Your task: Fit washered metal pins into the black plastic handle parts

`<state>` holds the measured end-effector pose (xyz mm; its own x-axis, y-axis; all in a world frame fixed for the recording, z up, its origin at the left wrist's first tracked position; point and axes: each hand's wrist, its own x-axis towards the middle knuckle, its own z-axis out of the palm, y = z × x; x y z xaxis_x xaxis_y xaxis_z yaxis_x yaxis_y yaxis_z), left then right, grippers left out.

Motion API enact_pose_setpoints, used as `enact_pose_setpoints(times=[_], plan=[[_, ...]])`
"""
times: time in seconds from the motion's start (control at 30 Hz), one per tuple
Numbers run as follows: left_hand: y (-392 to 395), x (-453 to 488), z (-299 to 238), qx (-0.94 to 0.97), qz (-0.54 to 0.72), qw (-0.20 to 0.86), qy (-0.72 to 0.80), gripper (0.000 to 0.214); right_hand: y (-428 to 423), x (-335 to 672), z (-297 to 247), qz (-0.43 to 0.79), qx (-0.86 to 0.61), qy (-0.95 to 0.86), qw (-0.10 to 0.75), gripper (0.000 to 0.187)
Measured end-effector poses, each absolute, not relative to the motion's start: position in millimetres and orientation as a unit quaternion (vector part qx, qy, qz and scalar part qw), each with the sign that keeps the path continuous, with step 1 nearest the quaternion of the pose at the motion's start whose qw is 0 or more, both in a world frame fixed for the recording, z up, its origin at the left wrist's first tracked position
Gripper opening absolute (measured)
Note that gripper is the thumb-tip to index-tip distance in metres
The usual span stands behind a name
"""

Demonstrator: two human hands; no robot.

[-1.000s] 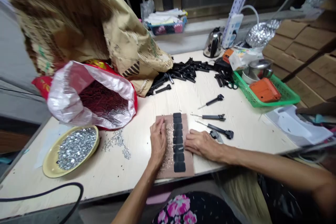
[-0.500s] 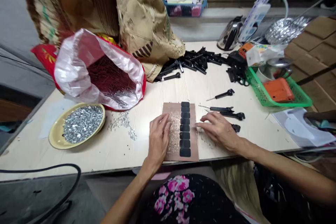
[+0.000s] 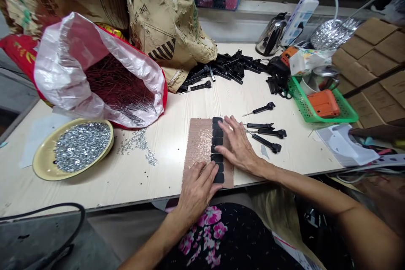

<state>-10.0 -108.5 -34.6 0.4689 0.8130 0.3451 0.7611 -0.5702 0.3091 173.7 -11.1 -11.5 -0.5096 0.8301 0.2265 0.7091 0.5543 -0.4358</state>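
Observation:
A brown board [image 3: 198, 135] lies on the table near the front edge, with a column of black pads [image 3: 217, 137] down its right side and small shiny bits scattered over its left side. My left hand [image 3: 198, 187] lies flat on the board's near end, fingers spread, touching the lowest pads. My right hand [image 3: 236, 143] rests flat over the pads in the middle and the board's right edge. Neither hand grips anything.
A yellow dish of silver washers [image 3: 74, 147] sits at left, loose washers [image 3: 139, 145] beside it. A red-and-white bag of thin pins [image 3: 104, 76], a brown paper sack [image 3: 164, 12], black-handled tools [image 3: 264, 133], a pile of black parts [image 3: 228, 69] and a green basket [image 3: 319, 112] surround the board.
My left hand slid down from the board's left side to its near end. My right hand moved left from the tools onto the black pads. The camera tilted closer.

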Motion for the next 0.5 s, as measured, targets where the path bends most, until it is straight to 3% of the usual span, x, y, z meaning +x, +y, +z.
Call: enact_pose_setpoints(times=[0.27,0.5], plan=[[-98,-3,-24,0.842,0.214,0.034,0.494,0.047,2,186,13,0.072,-0.465,-0.844,0.257,0.059],[-89,-2,-19,0.846,0.177,0.048,0.501,0.055,6,190,11,0.088,-0.473,-0.834,0.270,0.059]])
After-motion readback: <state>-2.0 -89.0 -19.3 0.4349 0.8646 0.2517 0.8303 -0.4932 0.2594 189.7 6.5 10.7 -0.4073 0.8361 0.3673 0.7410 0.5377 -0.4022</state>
